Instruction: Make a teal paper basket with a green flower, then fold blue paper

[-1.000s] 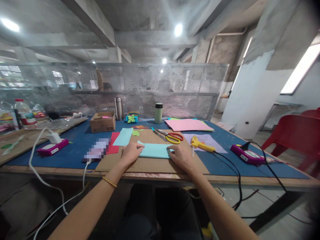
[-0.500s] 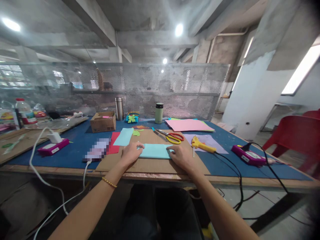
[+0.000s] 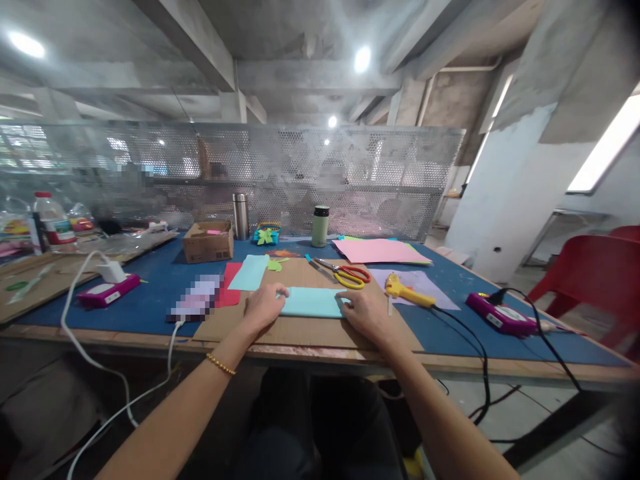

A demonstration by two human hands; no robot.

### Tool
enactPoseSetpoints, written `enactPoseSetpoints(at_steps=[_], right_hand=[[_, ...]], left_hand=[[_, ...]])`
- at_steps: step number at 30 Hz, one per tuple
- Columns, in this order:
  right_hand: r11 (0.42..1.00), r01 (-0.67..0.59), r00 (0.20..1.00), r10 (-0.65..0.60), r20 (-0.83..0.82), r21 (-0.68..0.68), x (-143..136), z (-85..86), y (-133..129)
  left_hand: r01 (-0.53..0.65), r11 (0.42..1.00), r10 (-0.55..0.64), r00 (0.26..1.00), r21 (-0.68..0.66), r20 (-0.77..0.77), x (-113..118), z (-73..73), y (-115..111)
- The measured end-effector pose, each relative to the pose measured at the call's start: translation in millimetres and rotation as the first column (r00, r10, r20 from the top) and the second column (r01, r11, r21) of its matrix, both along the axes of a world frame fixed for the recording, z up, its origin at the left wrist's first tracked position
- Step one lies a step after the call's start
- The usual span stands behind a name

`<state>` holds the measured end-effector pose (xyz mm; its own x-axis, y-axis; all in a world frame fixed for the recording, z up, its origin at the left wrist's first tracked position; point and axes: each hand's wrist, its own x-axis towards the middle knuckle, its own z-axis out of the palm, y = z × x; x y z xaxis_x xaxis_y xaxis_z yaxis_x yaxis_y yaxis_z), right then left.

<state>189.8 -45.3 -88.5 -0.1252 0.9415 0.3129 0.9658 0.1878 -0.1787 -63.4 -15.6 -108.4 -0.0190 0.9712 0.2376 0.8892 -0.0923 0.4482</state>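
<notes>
A light blue sheet of paper [image 3: 314,303], seemingly folded into a wide strip, lies on a brown cardboard sheet [image 3: 310,331] in front of me. At its left end my left hand [image 3: 266,308] is closed, with thumb and fingers on the paper's edge. The right end is pinched by my right hand [image 3: 365,311] with curled fingers. Just beyond lie scissors [image 3: 350,275] with red and yellow handles. Another light blue sheet [image 3: 249,273] rests beyond my left hand, partly over a red sheet [image 3: 231,287].
Right of my hands, a yellow glue gun [image 3: 410,291] lies on lilac paper [image 3: 440,290]. Pink paper [image 3: 380,251] is stacked behind it. A green bottle [image 3: 321,227], steel flask [image 3: 241,217] and cardboard box [image 3: 207,241] stand at the back. Purple power strips [image 3: 501,315] with cables flank the table.
The view has shifted slightly, so the scene sits a little to the right. Both hands keep their places on the light blue paper.
</notes>
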Motion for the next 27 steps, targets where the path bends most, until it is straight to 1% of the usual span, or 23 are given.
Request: enactPoseSetpoints(at_steps=[6, 11, 17, 21, 27], right_hand=[[0.999, 0.032, 0.999, -0.033, 0.035, 0.018, -1.3, 0.9, 0.6], [0.998, 0.05, 0.998, -0.05, 0.033, 0.024, -2.2, -0.2, 1.8], [0.999, 0.025, 0.999, -0.026, 0.039, 0.027, -2.4, 3.1, -1.1], [0.999, 0.042, 0.999, -0.042, 0.027, 0.006, -2.6, 4.3, -2.5], [0.999, 0.042, 0.999, -0.041, 0.028, -0.013, -2.2, 3.0, -1.5]], left_hand=[[-0.009, 1.0, 0.009, 1.0, -0.006, 0.001, 0.8, 3.9, -3.0], [-0.027, 0.999, 0.027, 1.0, -0.019, -0.012, 1.5, 6.7, -5.8], [-0.077, 0.996, 0.076, 0.997, -0.033, -0.03, 1.3, 3.4, -2.5], [-0.103, 0.994, 0.102, 0.994, -0.037, -0.026, 1.3, 1.2, 1.4], [-0.135, 0.99, 0.134, 0.991, -0.041, -0.02, 2.2, 2.0, 1.0]])
